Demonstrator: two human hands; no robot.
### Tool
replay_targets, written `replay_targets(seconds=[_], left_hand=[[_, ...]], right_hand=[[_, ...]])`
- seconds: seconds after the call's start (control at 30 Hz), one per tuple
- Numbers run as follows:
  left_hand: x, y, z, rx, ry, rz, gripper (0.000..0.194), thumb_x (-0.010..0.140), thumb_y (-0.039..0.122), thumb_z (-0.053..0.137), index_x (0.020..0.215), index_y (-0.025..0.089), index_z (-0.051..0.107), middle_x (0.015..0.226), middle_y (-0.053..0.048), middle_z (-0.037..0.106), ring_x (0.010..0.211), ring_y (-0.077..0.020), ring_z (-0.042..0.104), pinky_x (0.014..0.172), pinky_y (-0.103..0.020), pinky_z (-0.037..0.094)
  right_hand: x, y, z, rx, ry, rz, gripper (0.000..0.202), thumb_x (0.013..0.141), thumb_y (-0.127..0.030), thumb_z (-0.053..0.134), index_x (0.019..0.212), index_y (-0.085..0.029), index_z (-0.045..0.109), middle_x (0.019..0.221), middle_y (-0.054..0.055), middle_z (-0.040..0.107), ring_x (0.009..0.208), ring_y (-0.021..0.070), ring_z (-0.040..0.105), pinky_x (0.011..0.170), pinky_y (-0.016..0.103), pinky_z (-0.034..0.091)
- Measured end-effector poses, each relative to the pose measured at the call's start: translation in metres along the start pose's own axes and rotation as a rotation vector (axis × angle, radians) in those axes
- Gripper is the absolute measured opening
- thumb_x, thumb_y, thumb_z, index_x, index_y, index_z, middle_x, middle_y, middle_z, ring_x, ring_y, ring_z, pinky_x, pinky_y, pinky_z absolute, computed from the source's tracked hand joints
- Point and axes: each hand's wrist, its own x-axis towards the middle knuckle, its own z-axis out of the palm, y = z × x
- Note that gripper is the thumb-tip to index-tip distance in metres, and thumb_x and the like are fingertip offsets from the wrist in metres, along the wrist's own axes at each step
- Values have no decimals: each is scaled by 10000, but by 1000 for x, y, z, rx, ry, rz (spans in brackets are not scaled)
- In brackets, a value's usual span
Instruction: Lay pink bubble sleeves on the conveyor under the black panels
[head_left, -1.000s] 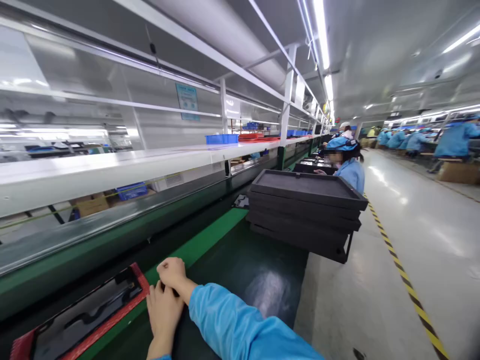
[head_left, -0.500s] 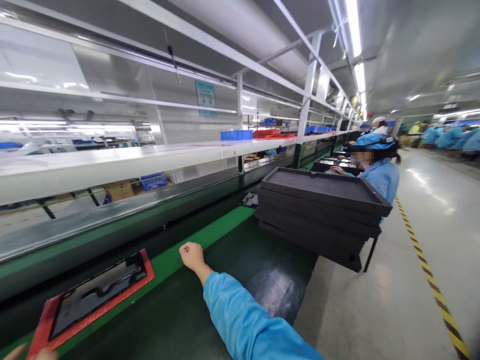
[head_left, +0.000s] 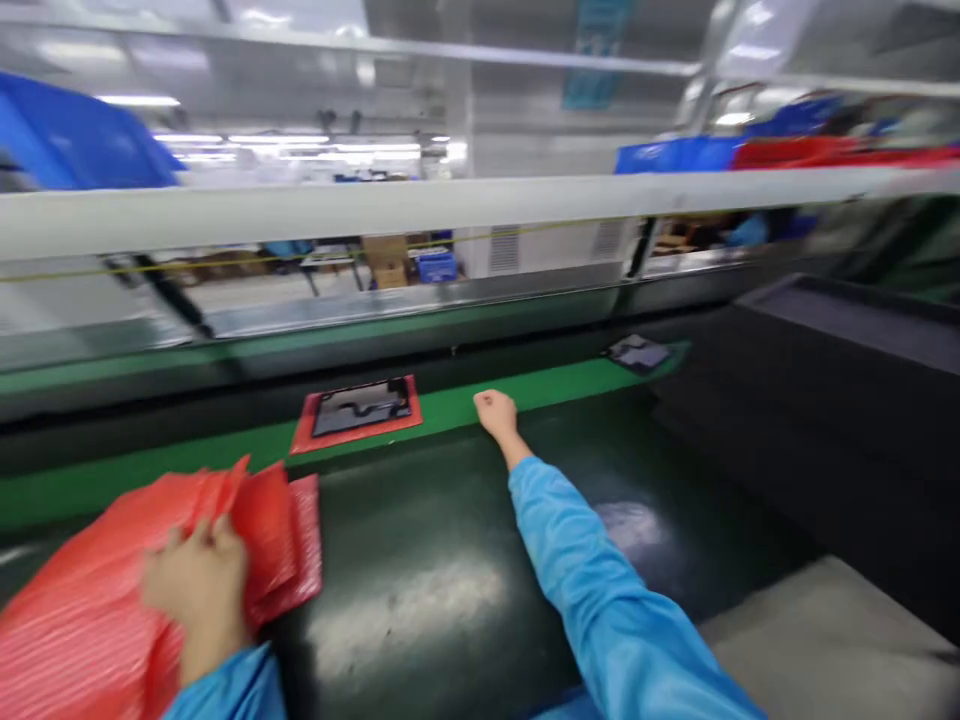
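My left hand (head_left: 199, 585), blurred by motion, is at a pile of red bubble-wrap bags (head_left: 82, 590) at the lower left, its fingers bent over the edge of one bag. My right hand (head_left: 496, 414) is stretched forward in a closed fist over the bright green strip (head_left: 442, 408); nothing shows in it. To its left, a flat dark-framed panel (head_left: 361, 407) lies on a red bubble-wrap sheet (head_left: 304, 435). Another flat panel (head_left: 636, 352) lies farther right on the strip, apart from my hands.
Black trays (head_left: 817, 400) are stacked on the right. A white shelf (head_left: 420, 212) runs across above the bench, carrying blue bins (head_left: 82, 135) and red items (head_left: 832, 152). The dark green bench surface (head_left: 420, 570) lies before me.
My view has turned left and down. My left hand, at the edge of the red-backed panel before, is now on the red bag pile. My right hand stays a fist over the strip.
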Motion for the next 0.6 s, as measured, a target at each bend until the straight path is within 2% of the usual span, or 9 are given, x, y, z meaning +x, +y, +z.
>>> replay_targets(seconds=[0.07, 0.13, 0.23, 0.3, 0.4, 0.5, 0.57, 0.6], left_hand=[[-1, 6, -15, -84, 44, -40, 500, 958, 473, 426, 1118, 188, 804, 1261, -113, 763, 1107, -332, 701, 908, -469, 582], [-2, 9, -27, -175, 47, -90, 533, 939, 478, 487, 1169, 131, 819, 1125, -176, 787, 1022, -364, 716, 876, -484, 578], [-7, 12, -40, -256, 69, -201, 513, 904, 492, 567, 1137, 126, 842, 830, -166, 757, 874, -389, 701, 836, -503, 562], [-12, 17, -50, -327, 169, -186, 470, 915, 488, 581, 1104, 141, 836, 861, -150, 768, 893, -368, 706, 874, -483, 561], [-24, 35, -67, -453, 339, -17, 398, 968, 469, 570, 1045, 155, 802, 1030, -136, 797, 1007, -320, 722, 961, -433, 554], [-42, 68, -83, -593, 443, 183, 350, 1019, 457, 587, 991, 160, 770, 1017, -113, 798, 1006, -278, 724, 975, -396, 546], [-61, 96, -85, -680, 471, 314, 324, 1054, 436, 594, 974, 162, 750, 986, -101, 790, 972, -257, 718, 948, -379, 543], [-72, 111, -82, -717, 461, 391, 302, 1070, 410, 595, 968, 166, 740, 979, -96, 786, 957, -248, 713, 935, -373, 536]], right_hand=[[7, 2, 2, 3, 22, -9, 288, 986, -317, 578, 1010, -203, 841, 1007, 82, 822, 951, 225, 727, 833, 275, 493], [15, 5, 6, 10, 27, -24, 278, 964, -330, 591, 972, -200, 836, 945, 84, 815, 907, 233, 719, 807, 284, 485], [20, 8, 11, 20, 26, -50, 265, 940, -336, 596, 915, -201, 823, 866, 79, 799, 839, 236, 701, 772, 295, 467], [19, 9, 11, 24, 32, -61, 264, 935, -339, 595, 894, -203, 818, 846, 79, 793, 822, 237, 694, 762, 302, 461], [17, 8, 9, 36, 53, -56, 257, 934, -335, 601, 887, -204, 817, 841, 79, 792, 820, 238, 694, 756, 308, 457], [16, 3, 8, 84, 68, -35, 228, 927, -320, 626, 874, -196, 810, 818, 76, 784, 804, 227, 689, 754, 304, 467], [12, -6, 8, 201, 9, -17, 238, 928, -364, 664, 875, -176, 800, 811, 84, 781, 738, 203, 677, 721, 287, 483], [9, -12, 9, 296, -80, -6, 285, 933, -421, 686, 895, -163, 799, 826, 96, 786, 695, 186, 668, 681, 270, 483]])
